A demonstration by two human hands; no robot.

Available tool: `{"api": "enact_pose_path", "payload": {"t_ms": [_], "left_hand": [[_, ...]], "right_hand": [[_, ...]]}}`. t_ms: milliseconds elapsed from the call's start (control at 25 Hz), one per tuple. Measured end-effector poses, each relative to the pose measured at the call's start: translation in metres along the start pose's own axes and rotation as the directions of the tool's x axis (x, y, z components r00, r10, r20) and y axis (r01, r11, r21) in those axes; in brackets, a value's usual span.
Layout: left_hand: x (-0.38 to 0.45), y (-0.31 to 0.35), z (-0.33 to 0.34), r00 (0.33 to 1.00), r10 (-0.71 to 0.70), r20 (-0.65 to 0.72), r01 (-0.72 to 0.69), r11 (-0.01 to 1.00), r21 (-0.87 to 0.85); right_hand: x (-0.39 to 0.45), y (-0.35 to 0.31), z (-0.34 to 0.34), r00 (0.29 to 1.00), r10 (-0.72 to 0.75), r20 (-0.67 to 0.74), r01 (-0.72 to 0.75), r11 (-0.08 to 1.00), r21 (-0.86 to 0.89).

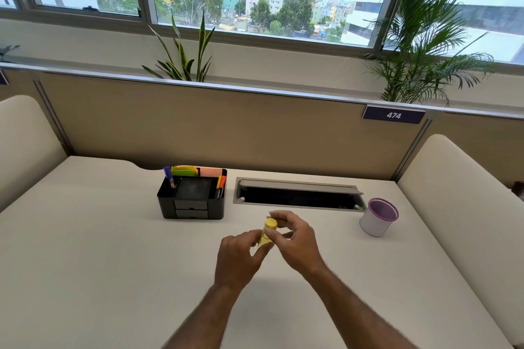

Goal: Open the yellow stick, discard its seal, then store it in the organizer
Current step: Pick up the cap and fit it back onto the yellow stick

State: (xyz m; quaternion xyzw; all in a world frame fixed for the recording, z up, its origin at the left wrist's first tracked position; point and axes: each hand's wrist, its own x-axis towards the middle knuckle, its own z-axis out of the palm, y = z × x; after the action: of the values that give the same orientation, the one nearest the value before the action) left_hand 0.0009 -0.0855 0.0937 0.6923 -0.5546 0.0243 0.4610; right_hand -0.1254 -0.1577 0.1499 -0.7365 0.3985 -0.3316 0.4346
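Note:
A short yellow stick [267,233] with a yellow cap is held upright above the middle of the desk. My left hand [239,256] grips its lower body from the left. My right hand [295,241] pinches it from the right, thumb on the body and fingers curled around the cap. The stick's base is hidden by my fingers. The black desk organizer [192,208] stands behind and to the left, with markers, coloured sticky notes and two small front drawers.
A white mesh cup with a purple rim [378,217] stands at the right. A grey cable hatch [297,193] lies open behind my hands. Beige partitions enclose the desk at the back and both sides.

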Motion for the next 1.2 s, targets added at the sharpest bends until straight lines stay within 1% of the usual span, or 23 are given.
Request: {"api": "enact_pose_path", "payload": {"t_ms": [120, 400, 640, 720, 920, 1040, 1200], "left_hand": [[0.000, 0.000, 0.000, 1.000, 0.019, 0.001, -0.019, 1.000, 0.009], [0.002, 0.005, 0.000, 1.000, 0.007, 0.000, -0.007, 1.000, -0.014], [0.003, 0.006, -0.002, 1.000, 0.023, 0.011, -0.023, 0.999, -0.033], [0.002, 0.004, -0.002, 0.999, 0.028, 0.021, -0.027, 0.999, -0.039], [0.004, 0.001, 0.001, 0.997, 0.001, 0.081, 0.005, 0.997, -0.074], [0.006, 0.002, 0.001, 0.994, -0.007, 0.109, 0.017, 0.996, -0.088], [0.010, 0.001, 0.002, 0.994, -0.046, 0.100, 0.058, 0.992, -0.115]], "right_hand": [[-0.001, 0.002, -0.001, 1.000, -0.010, 0.023, 0.010, 1.000, -0.010], [-0.001, 0.002, -0.001, 0.999, -0.012, 0.032, 0.010, 0.997, 0.080], [-0.003, 0.009, -0.001, 0.999, 0.011, 0.042, -0.016, 0.994, 0.105], [-0.003, 0.010, -0.004, 0.999, -0.005, 0.052, 0.002, 0.998, 0.067], [0.005, 0.009, -0.014, 0.994, -0.059, 0.096, 0.070, 0.990, -0.125], [0.013, 0.006, -0.025, 0.983, -0.072, 0.166, 0.106, 0.973, -0.204], [0.017, 0.004, -0.034, 0.963, -0.098, 0.253, 0.173, 0.940, -0.295]]}}
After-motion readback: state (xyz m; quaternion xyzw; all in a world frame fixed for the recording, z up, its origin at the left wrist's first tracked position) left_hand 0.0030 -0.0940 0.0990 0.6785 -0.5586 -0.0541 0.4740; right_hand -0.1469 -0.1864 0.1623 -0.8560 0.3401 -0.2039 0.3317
